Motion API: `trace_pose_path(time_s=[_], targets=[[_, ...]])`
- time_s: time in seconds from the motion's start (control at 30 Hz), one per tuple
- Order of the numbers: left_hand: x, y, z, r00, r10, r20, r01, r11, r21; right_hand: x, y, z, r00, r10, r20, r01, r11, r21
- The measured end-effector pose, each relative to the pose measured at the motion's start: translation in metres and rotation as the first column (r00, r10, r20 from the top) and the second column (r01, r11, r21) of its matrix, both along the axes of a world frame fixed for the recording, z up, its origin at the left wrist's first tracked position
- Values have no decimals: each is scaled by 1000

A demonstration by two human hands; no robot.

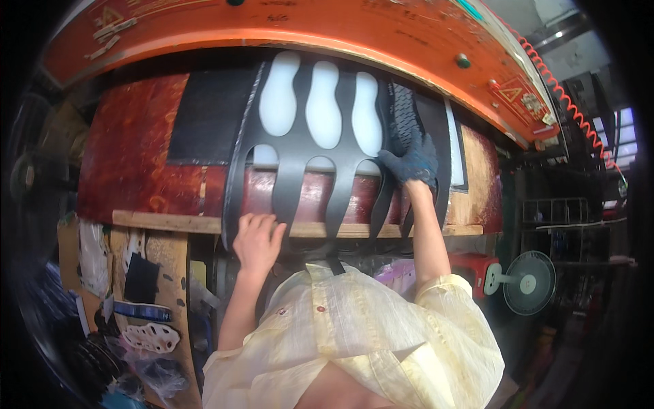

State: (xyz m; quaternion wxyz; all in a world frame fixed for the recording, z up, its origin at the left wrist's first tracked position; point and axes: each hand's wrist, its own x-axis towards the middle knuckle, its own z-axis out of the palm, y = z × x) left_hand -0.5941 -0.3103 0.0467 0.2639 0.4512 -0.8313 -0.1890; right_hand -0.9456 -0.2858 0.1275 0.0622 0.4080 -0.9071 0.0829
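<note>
A yellow triangular warning sign with a dark border sits on the orange machine beam at about two o'clock. A second, fainter yellow triangular warning sign lies on the same beam at eleven o'clock, just above small pale rectangular labels whose print is too blurred to make out.

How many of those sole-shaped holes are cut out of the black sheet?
3 clear ones in the black sheet: left cutout, middle cutout, right cutout. More may hide under the gloved right hand.
</note>
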Motion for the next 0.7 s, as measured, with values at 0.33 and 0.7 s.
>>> trace_pose_path(time_s=[0.33, 0.7], targets=[[-12, -4, -4, 986, 162, -47, -162, 987, -1, -55, -35, -1, 968, -40, 248, 16, 995, 99], [-12, -2, -7, 990, 139, 26, -139, 990, -2, -146, 3, -1, 105, 503, 858, 284, 812, -510]])
